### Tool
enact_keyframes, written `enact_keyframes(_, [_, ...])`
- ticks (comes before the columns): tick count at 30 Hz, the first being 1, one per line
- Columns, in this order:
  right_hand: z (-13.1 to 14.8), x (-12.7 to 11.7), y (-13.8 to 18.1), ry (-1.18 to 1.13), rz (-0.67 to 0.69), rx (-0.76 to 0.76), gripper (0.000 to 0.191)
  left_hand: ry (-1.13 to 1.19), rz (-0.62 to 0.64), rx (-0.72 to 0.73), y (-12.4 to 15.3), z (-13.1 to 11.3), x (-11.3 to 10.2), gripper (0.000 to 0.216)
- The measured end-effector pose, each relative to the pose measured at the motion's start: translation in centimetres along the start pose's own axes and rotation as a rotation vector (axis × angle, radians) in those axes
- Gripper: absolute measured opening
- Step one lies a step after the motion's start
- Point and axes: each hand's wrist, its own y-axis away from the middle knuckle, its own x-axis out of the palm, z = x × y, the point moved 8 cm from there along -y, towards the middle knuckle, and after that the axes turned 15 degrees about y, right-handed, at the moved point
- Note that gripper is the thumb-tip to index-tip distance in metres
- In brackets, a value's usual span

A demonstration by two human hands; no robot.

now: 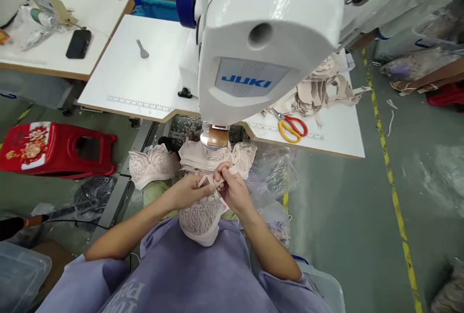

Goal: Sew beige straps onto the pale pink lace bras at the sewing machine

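Holding lace bra just in front of purple shirt; pinching its top part with left hand and right hand, both nearly closed. Could twist or slip if gripped unevenly; could snag easily (openwork lace, soft curved cup). Beyond: more lacy bras, glossy rounded sewing machine, loop-handled scissors on smooth table.
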Motion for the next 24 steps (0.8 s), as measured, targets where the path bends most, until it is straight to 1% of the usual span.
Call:
enact_keyframes(1, [-0.5, 0.0, 0.0, 0.015, 0.039, 0.041, 0.037, 0.04, 0.018, -0.002, 0.0, 0.1, 0.1, 0.042])
enact_keyframes(3, [-1.7, 0.1, 0.1, 0.067, 0.128, 0.131, 0.044, 0.059, 0.005, 0.017, 0.0, 0.1, 0.0, 0.043])
enact_keyframes(4, [-2.2, -0.2, 0.2, 0.099, 0.149, 0.166, 0.044, 0.051, -0.004, 0.026, 0.1, 0.0, 0.0, 0.043])
enact_keyframes(5, [-2.4, -0.8, 0.1, 0.132, 0.136, 0.182, 0.041, 0.04, -0.011, 0.028, 0.1, 0.0, 0.0, 0.043])
enact_keyframes(6, [-2.2, -1.8, -0.1, 0.163, 0.082, 0.169, 0.039, 0.029, -0.017, 0.025, 0.2, 0.0, 0.0, 0.042])
enact_keyframes(7, [-1.5, -3.0, -0.3, 0.184, -0.007, 0.126, 0.037, 0.014, -0.022, 0.02, 0.3, 0.0, 0.0, 0.042])
enact_keyframes(9, [0.5, -5.4, -0.5, 0.201, -0.176, 0.024, 0.035, -0.033, -0.045, 0.013, 0.4, -0.1, -0.3, 0.043])
enact_keyframes(10, [1.5, -6.0, -0.4, 0.214, -0.196, -0.007, 0.034, -0.062, -0.056, 0.01, 0.4, -0.1, -0.4, 0.044])
enact_keyframes(11, [2.3, -5.9, -0.5, 0.246, -0.153, -0.016, 0.032, -0.092, -0.062, 0.008, 0.4, -0.2, -0.5, 0.045])
enact_keyframes(12, [2.9, -5.2, -0.4, 0.3, -0.057, -0.006, 0.03, -0.118, -0.063, 0.005, 0.3, -0.2, -0.6, 0.045])
enact_keyframes(14, [3.3, -2.9, 0.0, 0.452, 0.176, 0.015, 0.024, -0.159, -0.057, 0.001, 0.1, -0.3, -0.6, 0.043])
enact_keyframes(15, [3.4, -1.8, 0.2, 0.524, 0.263, 0.01, 0.023, -0.176, -0.052, 0.002, 0.0, -0.2, -0.5, 0.041])
enact_keyframes(16, [3.3, -0.9, 0.4, 0.583, 0.315, -0.002, 0.022, -0.191, -0.049, 0.008, -0.2, -0.2, -0.4, 0.037])
enact_keyframes(18, [3.2, 0.4, 0.4, 0.679, 0.344, -0.036, 0.024, -0.222, -0.041, 0.04, -0.4, -0.3, -0.2, 0.026])
enact_keyframes(20, [3.3, 0.9, 0.3, 0.788, 0.314, -0.098, 0.023, -0.252, -0.038, 0.071, -0.5, -0.5, -0.1, 0.018])
enact_keyframes(22, [4.1, 1.1, 0.4, 0.892, 0.25, -0.197, 0.02, -0.279, -0.042, 0.051, -0.3, -0.3, -0.5, 0.023])
enact_keyframes(24, [5.1, 1.2, 0.9, 0.925, 0.195, -0.297, 0.017, -0.272, -0.049, -0.011, -0.1, 0.1, -1.0, 0.029])
